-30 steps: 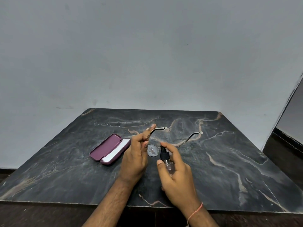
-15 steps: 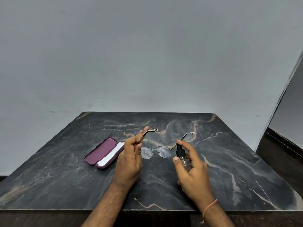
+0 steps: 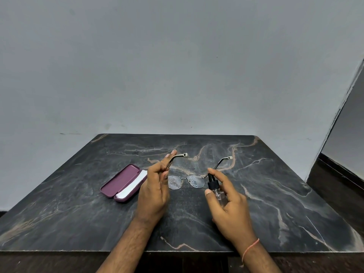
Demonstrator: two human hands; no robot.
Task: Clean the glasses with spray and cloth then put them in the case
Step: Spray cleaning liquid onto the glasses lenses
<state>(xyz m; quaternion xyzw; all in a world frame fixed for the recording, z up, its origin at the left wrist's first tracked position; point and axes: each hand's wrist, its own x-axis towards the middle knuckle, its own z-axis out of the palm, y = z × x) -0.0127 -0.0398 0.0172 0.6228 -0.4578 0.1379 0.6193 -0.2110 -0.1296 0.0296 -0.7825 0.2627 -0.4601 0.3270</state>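
Left hand (image 3: 154,191) has its fingers curled, pinching one temple arm of the glasses (image 3: 186,181) and holding them up over the counter (image 3: 275,194), both lenses speckled with droplets. Right hand (image 3: 229,208) is wrapped round the little clear spray bottle (image 3: 215,191), index finger sitting on its black cap, nozzle just beside the right lens. Off to the left the maroon case (image 3: 123,181) lies open on the counter with a white cloth (image 3: 134,186) inside.
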